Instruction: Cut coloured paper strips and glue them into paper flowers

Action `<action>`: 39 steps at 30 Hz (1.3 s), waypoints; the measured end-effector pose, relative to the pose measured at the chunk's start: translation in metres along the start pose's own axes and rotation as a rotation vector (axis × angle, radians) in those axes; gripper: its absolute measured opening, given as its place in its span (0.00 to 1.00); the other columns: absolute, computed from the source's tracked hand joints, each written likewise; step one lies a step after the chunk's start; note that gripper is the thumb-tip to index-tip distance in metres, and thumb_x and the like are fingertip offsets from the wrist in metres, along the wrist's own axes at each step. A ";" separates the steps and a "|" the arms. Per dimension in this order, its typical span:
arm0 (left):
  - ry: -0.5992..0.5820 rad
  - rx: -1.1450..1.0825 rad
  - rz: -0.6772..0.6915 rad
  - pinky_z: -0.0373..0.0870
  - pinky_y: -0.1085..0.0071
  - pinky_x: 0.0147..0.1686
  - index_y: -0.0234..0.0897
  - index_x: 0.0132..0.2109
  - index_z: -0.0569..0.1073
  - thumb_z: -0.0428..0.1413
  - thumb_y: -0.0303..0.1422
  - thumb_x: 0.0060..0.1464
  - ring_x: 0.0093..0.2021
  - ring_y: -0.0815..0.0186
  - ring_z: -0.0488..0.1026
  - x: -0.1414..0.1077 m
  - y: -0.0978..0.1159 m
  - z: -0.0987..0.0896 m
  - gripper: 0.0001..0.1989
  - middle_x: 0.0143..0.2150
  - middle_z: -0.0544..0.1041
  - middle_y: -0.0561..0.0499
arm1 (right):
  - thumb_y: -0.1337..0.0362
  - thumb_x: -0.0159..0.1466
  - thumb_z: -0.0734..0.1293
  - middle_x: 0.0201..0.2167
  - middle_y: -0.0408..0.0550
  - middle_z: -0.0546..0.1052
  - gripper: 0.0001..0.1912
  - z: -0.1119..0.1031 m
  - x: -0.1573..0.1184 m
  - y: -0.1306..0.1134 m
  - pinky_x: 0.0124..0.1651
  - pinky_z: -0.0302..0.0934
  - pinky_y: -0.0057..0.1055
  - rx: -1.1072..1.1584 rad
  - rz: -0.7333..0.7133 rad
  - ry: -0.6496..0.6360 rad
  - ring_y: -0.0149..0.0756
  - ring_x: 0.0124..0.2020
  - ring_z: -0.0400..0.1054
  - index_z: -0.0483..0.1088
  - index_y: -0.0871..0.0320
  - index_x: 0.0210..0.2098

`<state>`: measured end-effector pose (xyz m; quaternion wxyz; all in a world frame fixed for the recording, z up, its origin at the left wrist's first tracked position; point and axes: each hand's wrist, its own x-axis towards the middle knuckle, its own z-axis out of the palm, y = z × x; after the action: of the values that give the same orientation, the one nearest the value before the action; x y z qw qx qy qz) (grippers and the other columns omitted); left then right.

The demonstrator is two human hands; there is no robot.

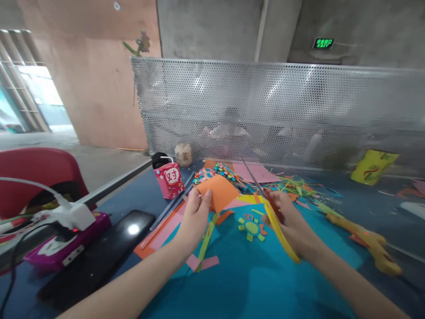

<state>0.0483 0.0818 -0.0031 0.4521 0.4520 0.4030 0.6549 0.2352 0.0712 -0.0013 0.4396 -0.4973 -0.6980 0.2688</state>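
Between the thumb and fingers of my left hand (195,212) is a piece of orange paper (221,191), raised above the work surface. My right hand (288,223) grips a pair of scissors (277,223) with yellow and red handles. Their metal blades point away, up and to the left, apart from the orange paper. Below both hands lies a large blue sheet (239,274). On it, a small paper flower (251,227) has a green centre and several green petals. Green and pink paper strips (206,248) lie crossed under my left hand.
At right lies a yellow glue gun (363,237); a yellow packet (373,167) stands behind it. Paper scraps (299,185) pile up at the back before a perforated metal screen (265,110). Left are a pink drink carton (168,180), a black phone (99,257) and a purple power strip (69,248).
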 end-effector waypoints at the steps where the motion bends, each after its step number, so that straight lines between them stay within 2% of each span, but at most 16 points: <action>1: 0.021 0.003 0.052 0.63 0.77 0.26 0.36 0.30 0.63 0.52 0.37 0.47 0.26 0.73 0.66 0.001 0.001 -0.001 0.08 0.25 0.67 0.57 | 0.59 0.51 0.64 0.27 0.41 0.61 0.17 0.001 -0.004 0.000 0.27 0.58 0.25 -0.013 -0.011 -0.025 0.29 0.26 0.59 0.53 0.56 0.36; 5: 0.004 -0.081 0.197 0.65 0.74 0.33 0.38 0.35 0.65 0.51 0.35 0.49 0.34 0.71 0.68 0.003 0.005 -0.004 0.07 0.35 0.70 0.54 | 0.59 0.53 0.62 0.31 0.44 0.64 0.17 0.000 -0.015 0.001 0.32 0.60 0.29 -0.052 -0.004 -0.119 0.32 0.31 0.61 0.55 0.57 0.40; 9: -0.030 -0.189 0.206 0.65 0.75 0.31 0.41 0.38 0.65 0.52 0.31 0.47 0.35 0.71 0.68 0.003 0.009 -0.003 0.08 0.38 0.71 0.53 | 0.56 0.53 0.62 0.31 0.45 0.66 0.18 0.002 -0.019 0.003 0.32 0.59 0.30 -0.111 0.024 -0.165 0.34 0.31 0.62 0.57 0.57 0.40; 11: -0.055 -0.239 0.157 0.65 0.76 0.29 0.41 0.39 0.64 0.53 0.29 0.46 0.32 0.71 0.69 0.005 0.007 -0.003 0.11 0.36 0.72 0.53 | 0.56 0.54 0.61 0.31 0.44 0.66 0.17 0.003 -0.020 0.004 0.31 0.59 0.30 -0.113 0.020 -0.184 0.33 0.30 0.62 0.57 0.57 0.40; 13: -0.042 -0.286 0.098 0.64 0.77 0.26 0.42 0.39 0.63 0.55 0.28 0.43 0.27 0.73 0.68 0.007 0.003 -0.005 0.14 0.30 0.72 0.55 | 0.57 0.54 0.61 0.29 0.44 0.66 0.17 0.002 -0.020 0.006 0.30 0.59 0.29 -0.137 0.017 -0.188 0.33 0.29 0.61 0.57 0.57 0.40; 16: 0.006 -0.325 0.054 0.64 0.76 0.25 0.40 0.35 0.63 0.57 0.28 0.41 0.23 0.74 0.67 0.011 0.000 -0.008 0.12 0.23 0.70 0.58 | 0.57 0.54 0.60 0.27 0.43 0.66 0.16 0.000 -0.020 0.008 0.29 0.59 0.29 -0.187 0.032 -0.191 0.33 0.28 0.61 0.57 0.57 0.40; 19: 0.016 -0.282 0.043 0.64 0.76 0.24 0.36 0.32 0.65 0.58 0.30 0.39 0.22 0.73 0.68 0.012 0.002 -0.011 0.10 0.24 0.71 0.56 | 0.56 0.53 0.61 0.28 0.44 0.67 0.17 -0.001 -0.020 0.008 0.29 0.59 0.29 -0.208 0.010 -0.189 0.34 0.29 0.62 0.58 0.57 0.40; 24: 0.085 -0.288 0.009 0.63 0.77 0.19 0.35 0.27 0.67 0.61 0.29 0.30 0.20 0.72 0.67 0.013 0.008 -0.012 0.13 0.21 0.71 0.57 | 0.56 0.53 0.61 0.32 0.45 0.68 0.15 -0.002 -0.019 0.004 0.32 0.60 0.29 -0.277 -0.017 -0.197 0.35 0.31 0.63 0.59 0.56 0.38; 27: 0.062 -0.352 -0.023 0.63 0.76 0.21 0.35 0.27 0.67 0.60 0.34 0.34 0.21 0.72 0.67 0.014 0.008 -0.012 0.11 0.21 0.71 0.56 | 0.56 0.53 0.61 0.33 0.46 0.68 0.17 -0.001 -0.019 0.003 0.34 0.60 0.30 -0.298 -0.006 -0.224 0.36 0.33 0.64 0.59 0.57 0.39; 30: 0.008 -0.325 -0.059 0.62 0.78 0.22 0.36 0.26 0.67 0.57 0.35 0.40 0.23 0.74 0.67 0.014 0.005 -0.012 0.08 0.23 0.70 0.56 | 0.55 0.53 0.62 0.34 0.48 0.69 0.19 -0.001 -0.020 0.003 0.36 0.60 0.32 -0.307 -0.003 -0.244 0.38 0.34 0.64 0.58 0.57 0.41; 35: -0.023 -0.252 -0.051 0.60 0.79 0.24 0.34 0.24 0.66 0.56 0.35 0.42 0.23 0.76 0.63 0.013 0.003 -0.012 0.09 0.21 0.65 0.57 | 0.56 0.52 0.62 0.37 0.48 0.69 0.18 -0.002 -0.024 -0.004 0.39 0.59 0.34 -0.248 0.057 -0.302 0.39 0.38 0.64 0.58 0.56 0.41; 39: -0.018 -0.240 -0.022 0.60 0.78 0.25 0.34 0.24 0.66 0.57 0.35 0.42 0.22 0.77 0.62 0.014 0.003 -0.012 0.09 0.22 0.64 0.57 | 0.53 0.51 0.63 0.36 0.48 0.70 0.20 -0.003 -0.026 -0.009 0.38 0.59 0.35 -0.234 0.143 -0.318 0.40 0.36 0.64 0.60 0.55 0.40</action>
<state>0.0337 0.0926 -0.0005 0.5138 0.3959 0.3226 0.6894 0.2365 0.0440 -0.0020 0.2431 -0.5446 -0.7479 0.2914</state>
